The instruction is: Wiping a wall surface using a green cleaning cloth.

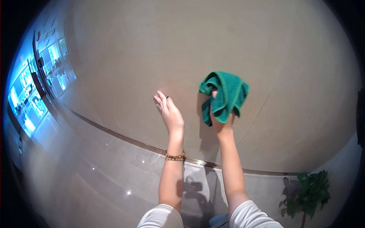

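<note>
A green cloth with stitched edges is draped over my right hand, which is raised in front of a beige wall. Most of that hand's fingers are hidden under the folds. My left hand holds nothing. It is lifted to the left of the cloth, fingers extended toward the wall; whether the fingertips touch it I cannot tell. A beaded bracelet circles my left wrist.
A thin metal baseboard strip runs along the foot of the wall. Below it lies a glossy grey floor with light reflections. A leafy green plant stands at lower right. Bright windows appear at far left.
</note>
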A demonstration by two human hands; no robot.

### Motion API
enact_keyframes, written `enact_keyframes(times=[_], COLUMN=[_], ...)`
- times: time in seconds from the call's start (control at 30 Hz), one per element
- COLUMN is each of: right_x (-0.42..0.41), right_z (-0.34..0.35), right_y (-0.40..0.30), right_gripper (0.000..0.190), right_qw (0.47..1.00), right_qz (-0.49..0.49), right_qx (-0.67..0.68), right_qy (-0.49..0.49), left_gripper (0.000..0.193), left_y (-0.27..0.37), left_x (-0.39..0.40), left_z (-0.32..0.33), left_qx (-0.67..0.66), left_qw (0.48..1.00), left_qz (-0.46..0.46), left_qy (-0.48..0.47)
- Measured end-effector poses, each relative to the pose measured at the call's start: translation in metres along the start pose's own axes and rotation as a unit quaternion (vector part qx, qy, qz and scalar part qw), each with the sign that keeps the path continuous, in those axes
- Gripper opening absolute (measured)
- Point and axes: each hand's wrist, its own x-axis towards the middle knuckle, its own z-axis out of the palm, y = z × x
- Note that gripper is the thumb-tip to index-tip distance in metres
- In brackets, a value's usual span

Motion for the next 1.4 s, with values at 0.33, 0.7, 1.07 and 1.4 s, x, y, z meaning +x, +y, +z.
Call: enact_keyframes(times=[0.33,0.7,1.07,1.4], right_x=[-0.005,-0.009,-0.015,-0.07], right_z=[-0.013,-0.012,-0.001,0.056], right_y=[0.021,0.019,0.004,-0.018], right_gripper=[0.035,0.039,0.035,0.046], right_qw=[0.97,0.973,0.981,0.986], right_qz=[0.072,0.077,0.076,0.064], right_qx=[-0.078,-0.056,-0.051,0.057], right_qy=[0.217,0.209,0.168,-0.144], left_gripper=[0.085,0.085,0.071,0.061], left_y=[-0.005,-0.011,-0.007,0.014], left_x=[-0.018,-0.02,-0.03,-0.019], left_z=[0.03,0.027,0.031,0.018], left_qx=[0.278,0.276,0.191,0.006], left_qw=[0.951,0.949,0.974,0.999], left_qz=[0.093,0.099,0.101,0.03], left_qy=[-0.1,-0.112,-0.069,-0.022])
